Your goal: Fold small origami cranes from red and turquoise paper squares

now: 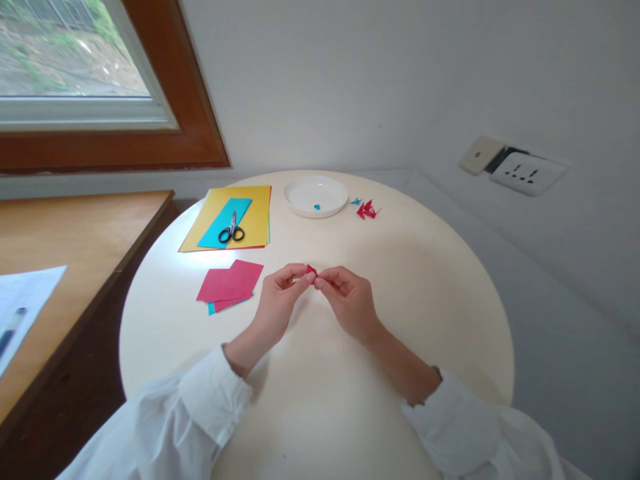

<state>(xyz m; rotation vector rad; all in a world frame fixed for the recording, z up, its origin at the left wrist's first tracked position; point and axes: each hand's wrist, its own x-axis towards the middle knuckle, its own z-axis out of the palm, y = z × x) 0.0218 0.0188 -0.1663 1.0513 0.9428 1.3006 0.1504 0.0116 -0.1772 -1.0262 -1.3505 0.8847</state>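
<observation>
Between my fingertips, above the middle of the round table, is a small folded piece of red paper (311, 270). My left hand (285, 290) pinches it from the left, and my right hand (350, 297) pinches it from the right, the thumbs close together. Much of the paper is hidden by the fingers. To the left of my left hand lie several red paper squares (225, 285), with a blue sheet (211, 309) showing under them. Small folded red paper shapes (368, 210), which look like cranes, sit at the back right beside a blue one (356, 201).
A white dish (315, 193) with a small blue paper piece (317, 207) stands at the back. Black-handled scissors (231, 232) lie on a blue strip (207, 235) over yellow sheets (259, 220). A wooden desk (100, 220) stands left; a wall socket (525, 173) is at right.
</observation>
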